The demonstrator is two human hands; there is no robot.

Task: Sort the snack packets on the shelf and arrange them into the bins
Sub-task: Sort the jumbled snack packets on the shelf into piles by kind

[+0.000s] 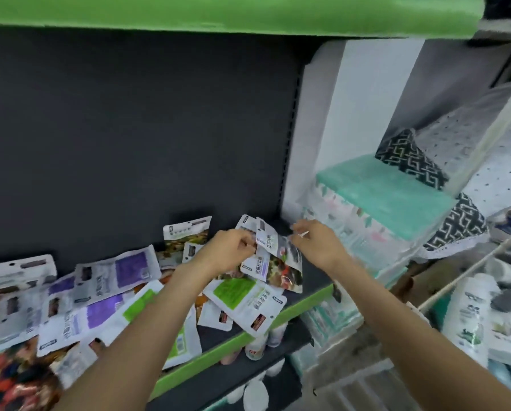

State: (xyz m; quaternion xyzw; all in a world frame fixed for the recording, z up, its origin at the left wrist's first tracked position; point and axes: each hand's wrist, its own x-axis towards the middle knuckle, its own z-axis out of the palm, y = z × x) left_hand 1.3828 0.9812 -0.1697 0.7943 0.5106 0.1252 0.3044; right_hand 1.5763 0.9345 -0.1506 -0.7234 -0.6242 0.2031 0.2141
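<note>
Dark shelf [313,280] with a green edge carries many loose snack packets [106,295], white with purple or green panels. I see my left hand [229,250] pinching 1 white packet [267,240] above the pile; my right hand [316,243] is beside it, fingers curled at its other edge.

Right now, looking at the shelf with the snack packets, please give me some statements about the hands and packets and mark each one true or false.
1. Both hands are raised near the same packets at the right end of the pile. True: the left hand and the right hand meet at the held packets.
2. The shelf has a red front edge. False: the edge is green.
3. Some packets have purple panels. True: for example, the purple packet.
4. All packets already lie in bins. False: they lie loose on the shelf; no bin with packets is visible.
5. The back panel is white. False: it is dark.
</note>
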